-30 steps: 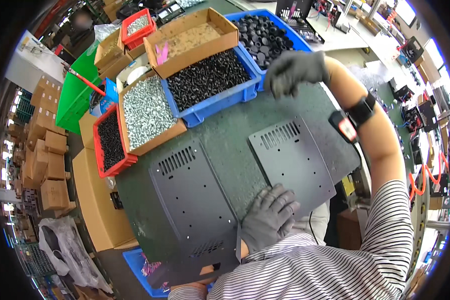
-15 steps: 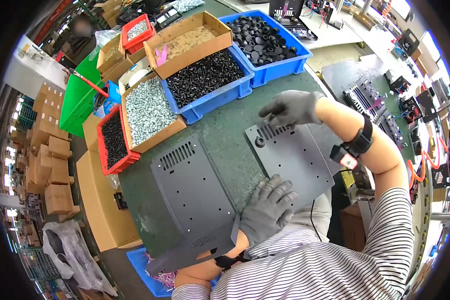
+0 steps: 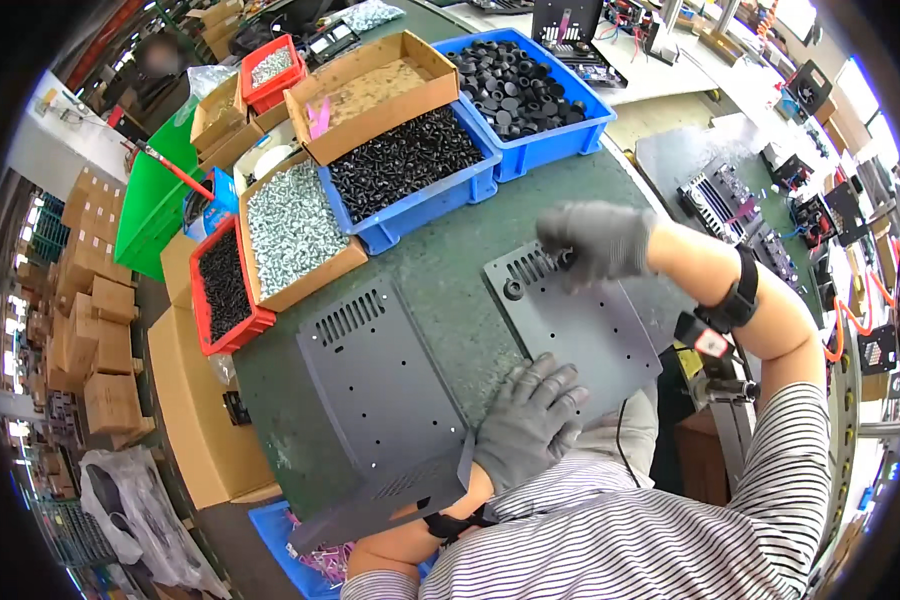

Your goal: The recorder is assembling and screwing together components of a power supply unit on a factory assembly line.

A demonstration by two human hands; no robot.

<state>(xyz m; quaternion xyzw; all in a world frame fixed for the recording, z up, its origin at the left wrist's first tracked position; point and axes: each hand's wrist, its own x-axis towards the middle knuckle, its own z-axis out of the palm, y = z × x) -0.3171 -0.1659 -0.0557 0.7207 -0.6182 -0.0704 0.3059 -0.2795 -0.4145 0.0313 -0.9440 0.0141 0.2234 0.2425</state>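
Note:
A dark grey metal panel [image 3: 592, 345] with slots and small holes lies flat on the green table. Flat across its near left edge rests my gloved left hand [image 3: 530, 420], fingers stretched out. My gloved right hand [image 3: 602, 243] is over the panel's far end, its fingers curled together at the slots; what they hold, if anything, is too dark and covered to make out. A black round rubber foot [image 3: 513, 290] sits at the panel's far left corner, beside the slots. To the left lies a second grey panel [image 3: 370, 375] with a bent-up near flange, partly over my left wrist.
Beyond the panels stand a blue bin [image 3: 542, 160] of black rubber feet, a blue bin [image 3: 378, 240] of black screws, a cardboard box [image 3: 315, 268] of silver screws and a red bin [image 3: 242, 338] of dark screws. An open cardboard tray [image 3: 370, 125] sits atop the screw bin.
My right hand has moved slightly right and down toward the panel, and its fingers have curled in. My left hand stays on the panel.

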